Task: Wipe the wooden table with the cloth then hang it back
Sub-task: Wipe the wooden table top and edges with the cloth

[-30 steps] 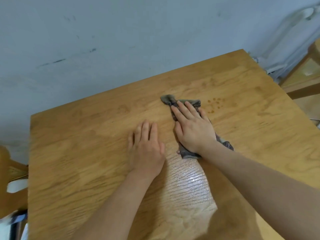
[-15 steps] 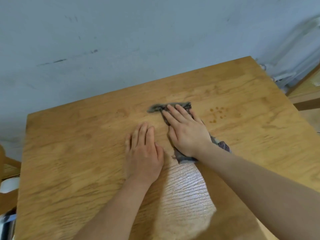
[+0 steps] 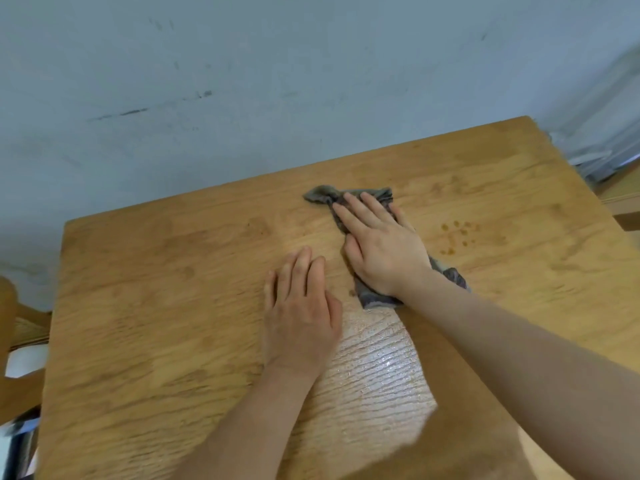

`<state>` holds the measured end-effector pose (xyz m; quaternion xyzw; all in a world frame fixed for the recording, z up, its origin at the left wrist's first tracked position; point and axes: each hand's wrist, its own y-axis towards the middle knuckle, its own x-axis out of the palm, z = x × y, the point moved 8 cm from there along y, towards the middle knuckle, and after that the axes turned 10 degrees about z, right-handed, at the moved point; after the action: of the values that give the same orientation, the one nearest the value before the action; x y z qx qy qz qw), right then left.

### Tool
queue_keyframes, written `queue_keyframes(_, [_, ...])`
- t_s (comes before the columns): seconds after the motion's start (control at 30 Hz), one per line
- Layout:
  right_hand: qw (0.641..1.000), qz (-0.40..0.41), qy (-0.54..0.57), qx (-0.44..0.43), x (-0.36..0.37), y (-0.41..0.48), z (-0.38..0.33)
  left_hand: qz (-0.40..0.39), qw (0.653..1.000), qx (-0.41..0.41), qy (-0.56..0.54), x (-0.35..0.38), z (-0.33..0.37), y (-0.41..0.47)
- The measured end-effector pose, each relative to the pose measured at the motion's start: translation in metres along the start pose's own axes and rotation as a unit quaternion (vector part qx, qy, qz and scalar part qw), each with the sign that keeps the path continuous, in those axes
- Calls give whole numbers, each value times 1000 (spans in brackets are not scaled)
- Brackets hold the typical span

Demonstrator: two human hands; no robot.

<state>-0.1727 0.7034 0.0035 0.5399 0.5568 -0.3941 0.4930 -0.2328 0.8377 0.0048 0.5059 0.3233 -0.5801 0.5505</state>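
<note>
A crumpled grey cloth [image 3: 323, 195] lies on the wooden table [image 3: 156, 289], near its far middle. My right hand [image 3: 381, 247] presses flat on the cloth, fingers stretched out towards the wall; cloth ends stick out beyond the fingertips and behind the wrist. My left hand [image 3: 299, 310] rests palm down on the bare wood just left of it, fingers together, holding nothing. A small cluster of brown spots [image 3: 459, 235] marks the wood to the right of the cloth. A wet, shiny patch [image 3: 377, 375] lies below both hands.
A pale blue-grey wall [image 3: 277, 81] runs right behind the table's far edge. Part of a wooden chair [image 3: 14, 327] shows at the left edge. White plastic-looking items [image 3: 602, 133] and more wooden furniture [image 3: 623, 199] stand at the right.
My right hand has slid the cloth slightly left and towards the wall. My left hand has stayed flat in about the same spot. The view shifted a little.
</note>
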Motion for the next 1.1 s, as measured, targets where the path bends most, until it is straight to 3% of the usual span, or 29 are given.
queue_keyframes(0.1, [995,19,-26,98,6,45,16,-3,1000,4,8,1,0,1])
queue_keyframes(0.17, [993,15,-25,117,13,63,13,-3,1000,1,9,2,0,0])
queue_keyframes(0.27, [997,20,-18,67,12,53,-2,-2,1000,2,3,1,0,0])
queue_keyframes(0.37, [1000,16,-5,5,2,-12,-24,1,1000,-1,-1,-1,-1,1])
queue_keyframes(0.57, [1000,14,-2,-11,-13,-139,-19,-17,1000,5,13,-2,2,0])
queue_keyframes(0.83, [994,29,-18,108,-3,-36,2,8,1000,20,4,-3,2,-3])
queue_keyframes(1.1, [999,-8,-39,-30,-16,-206,-16,-38,998,38,24,4,4,-9])
